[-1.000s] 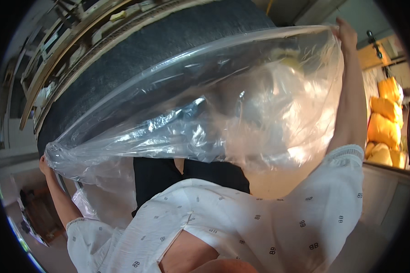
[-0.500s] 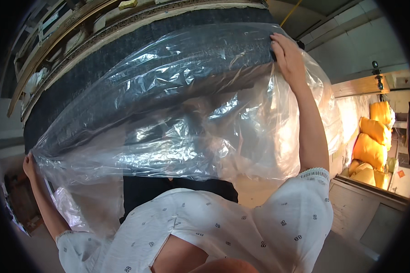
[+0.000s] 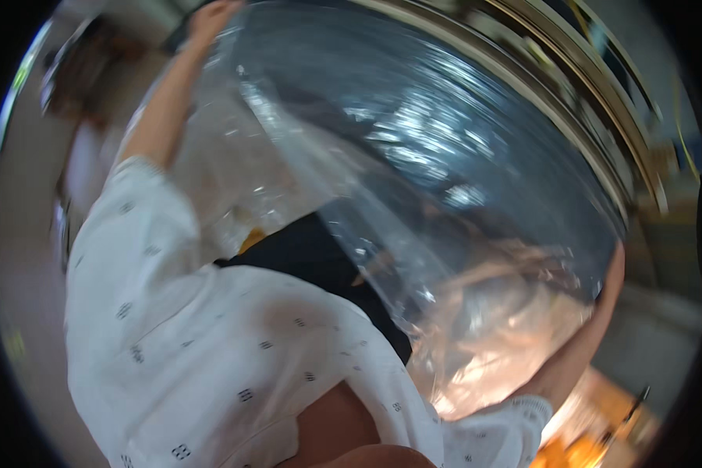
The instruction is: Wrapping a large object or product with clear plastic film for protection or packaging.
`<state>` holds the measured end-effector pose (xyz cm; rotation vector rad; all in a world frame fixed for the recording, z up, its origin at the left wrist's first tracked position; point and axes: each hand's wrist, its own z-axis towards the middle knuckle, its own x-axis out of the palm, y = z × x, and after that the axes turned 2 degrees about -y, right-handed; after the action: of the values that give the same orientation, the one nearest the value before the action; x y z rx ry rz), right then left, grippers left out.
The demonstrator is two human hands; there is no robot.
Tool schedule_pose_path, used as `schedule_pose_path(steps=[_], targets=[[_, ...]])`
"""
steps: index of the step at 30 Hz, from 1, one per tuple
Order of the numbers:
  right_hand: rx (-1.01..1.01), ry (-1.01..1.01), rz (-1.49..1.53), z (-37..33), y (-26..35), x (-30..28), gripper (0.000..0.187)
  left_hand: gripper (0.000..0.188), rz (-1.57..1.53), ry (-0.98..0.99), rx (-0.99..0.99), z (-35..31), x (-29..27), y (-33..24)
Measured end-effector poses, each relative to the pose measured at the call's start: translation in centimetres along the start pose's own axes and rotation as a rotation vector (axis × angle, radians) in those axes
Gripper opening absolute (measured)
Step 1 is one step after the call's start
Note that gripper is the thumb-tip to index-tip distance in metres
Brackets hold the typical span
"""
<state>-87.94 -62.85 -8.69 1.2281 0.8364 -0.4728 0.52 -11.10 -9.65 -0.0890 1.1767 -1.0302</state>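
A large clear plastic sheet [image 3: 444, 132] lies spread and shiny over a dark surface, its near part hanging in folds in front of my body. My left hand [image 3: 212, 22] reaches out to the far left and is closed on the edge of the sheet. Out at the right, my right hand [image 3: 615, 264] is at the sheet's right end, against the dark surface. Motion blur smears its fingers, so their grip does not show. A loose fold [image 3: 320, 168] of the plastic runs slantwise between my arms.
Long rails [image 3: 554, 93] run along the far side of the dark surface. Orange-yellow bundles [image 3: 573, 452] are at the lower right. Behind my left arm is a blurred dark shape [image 3: 93, 70].
The view has turned, so the rails now lie to the upper right. My left hand has gone from low left to far up, my right hand lower. The plastic lies smoother over the dark surface.
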Motion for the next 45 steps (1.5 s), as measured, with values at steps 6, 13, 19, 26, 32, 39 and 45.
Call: schedule_pose_path(steps=[6, 13, 19, 26, 32, 39, 45], targets=[[-0.312, -0.351, -0.968, -2.1, 16.5, 3.1, 0.039, 0.026, -0.058, -0.297, 0.236, -0.1, 2.3, -5.0], [-0.329, 0.687, 0.434, -21.4, 40.2, 17.7, 0.022, 0.027, -0.084, -0.445, 0.093, 3.1, 4.7, -4.1], [-0.648, 0.644, 0.345, -28.8, 43.5, 37.1, 0.051, 0.027, -0.132, -0.512, 0.076, 3.5, 6.0, -3.5], [-0.455, 0.519, 0.234, -26.9, 46.4, 45.2, 0.038, 0.027, -0.218, -0.559, -0.008, 2.8, 6.2, -5.2], [-0.639, 1.613, 0.559, -29.8, 45.6, 32.9, 0.014, 0.025, -0.224, -0.549, 0.019, 2.7, 5.7, -4.8], [-0.420, 0.639, 0.835, -32.8, 38.1, 14.2, 0.016, 0.022, -0.370, -0.494, -0.068, 1.6, 4.0, -5.5], [-0.545, -0.013, 0.402, -34.1, 30.1, 6.3, 0.021, 0.021, -0.344, -0.518, -0.013, 1.4, 3.1, -4.9]])
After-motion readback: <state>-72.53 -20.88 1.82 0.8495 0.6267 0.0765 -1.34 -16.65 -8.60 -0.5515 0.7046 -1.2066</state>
